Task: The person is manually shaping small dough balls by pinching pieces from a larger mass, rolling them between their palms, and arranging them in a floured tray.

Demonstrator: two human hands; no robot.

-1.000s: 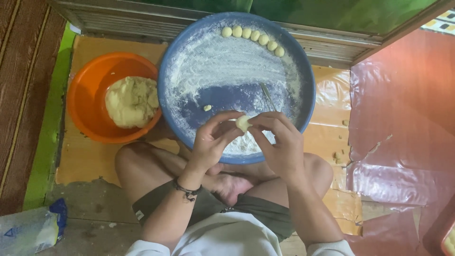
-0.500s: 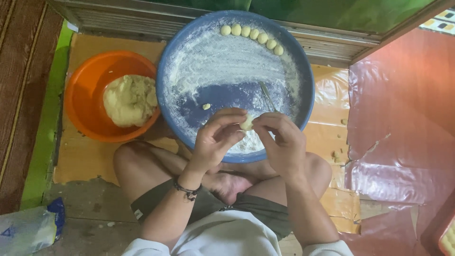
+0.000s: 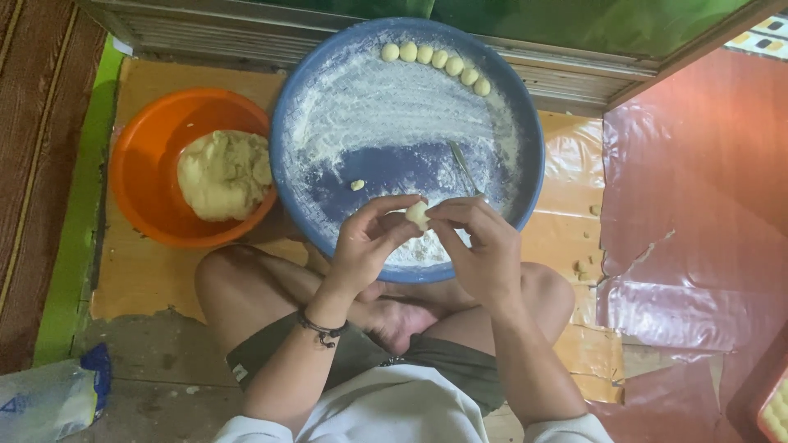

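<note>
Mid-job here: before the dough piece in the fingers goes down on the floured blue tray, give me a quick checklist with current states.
1. Dough piece held: ok, pinched between the fingertips of the left hand and right hand, above the near part of the tray.
2. Room beside the row of dough balls: ok, six balls sit along the far rim, with bare floured surface at both ends.
3. Blue tray floured: ok, white flour covers most of it; the middle is thinner.
4. Stray dough crumb on the tray: not ok, lying loose near the middle.
5. Thin metal utensil on the tray: ok, apart from the row.
6. Dough lump in the orange bowl: ok, plenty left.
</note>
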